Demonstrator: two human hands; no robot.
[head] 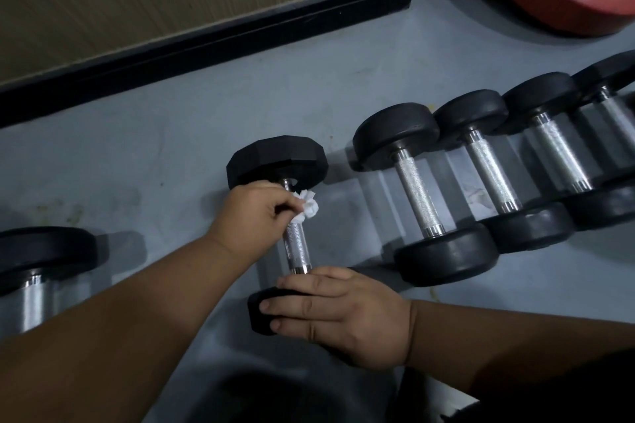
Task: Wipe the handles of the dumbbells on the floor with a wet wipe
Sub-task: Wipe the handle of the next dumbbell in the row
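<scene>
Dim indoor light, bluish cast; soft shadows on floor (171, 154), glare on metal handles (421, 196), slight overall blur, wide-angle edge bending.

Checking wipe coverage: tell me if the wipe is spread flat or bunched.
Bunched. The wipe is a crumpled wad pinched in the left hand against the far end of the handle.

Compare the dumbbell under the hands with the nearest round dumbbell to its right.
The black faceted-head dumbbell has angular heads; the black round-head dumbbell has smooth ones. The first is held by the right hand and wiped with the white wet wipe in the left hand; the second lies untouched. Both have knurled metal handles.
</scene>
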